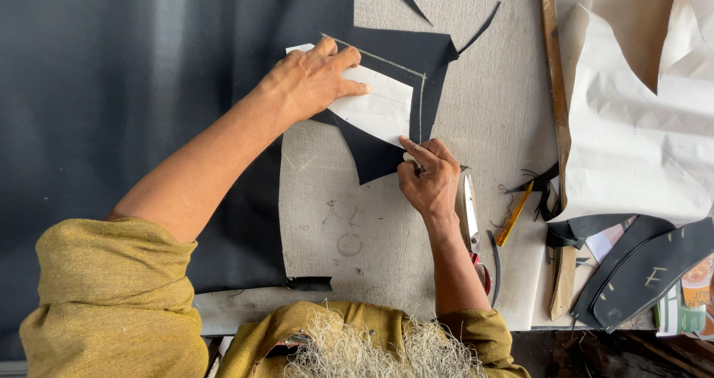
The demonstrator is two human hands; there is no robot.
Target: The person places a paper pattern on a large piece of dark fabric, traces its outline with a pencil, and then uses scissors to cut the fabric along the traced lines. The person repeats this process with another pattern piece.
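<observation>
Right hand (428,175) was closed round a small pale piece of chalk (408,157), tip at the lower edge of the white paper pattern (379,106). Scissors (471,222) lay on the desk (349,222) just beside that wrist, a yellow pencil (515,214) a little further right. Left hand (316,80) lay spread and flat, pressing the pattern onto the dark fabric (134,88), gripping nothing. Pale chalk lines ran along the pattern's top and right edges. A wooden ruler (554,88) lay at the desk's right side, white cloth (632,140) beyond it, and dark cut pieces (639,274) near the right corner. No containers in view.
</observation>
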